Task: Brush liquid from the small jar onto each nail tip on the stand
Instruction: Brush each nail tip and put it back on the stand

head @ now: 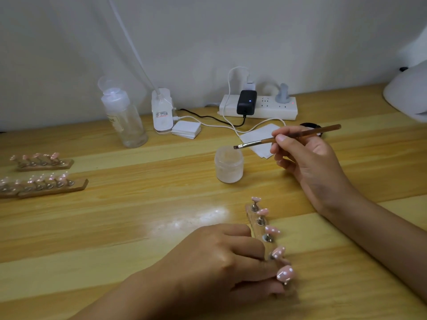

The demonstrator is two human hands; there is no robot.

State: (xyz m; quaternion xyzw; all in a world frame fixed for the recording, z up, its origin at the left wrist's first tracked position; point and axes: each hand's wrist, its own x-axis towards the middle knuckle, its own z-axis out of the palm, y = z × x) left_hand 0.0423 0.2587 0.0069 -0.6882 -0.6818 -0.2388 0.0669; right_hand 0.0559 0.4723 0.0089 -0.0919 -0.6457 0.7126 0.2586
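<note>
The right hand (302, 155) pinches a thin brown brush (286, 136), bristles over the small frosted jar (228, 164); the left hand (221, 257) grips the clear nail-tip stand (260, 224), running away beneath.

pink nail tips (285, 274) with white dots; brown brush (288, 136).

A light wood worktop (92, 227) lies under the hands. Past them stands a plain white wall (208, 31). Light shines off the wood.
</note>
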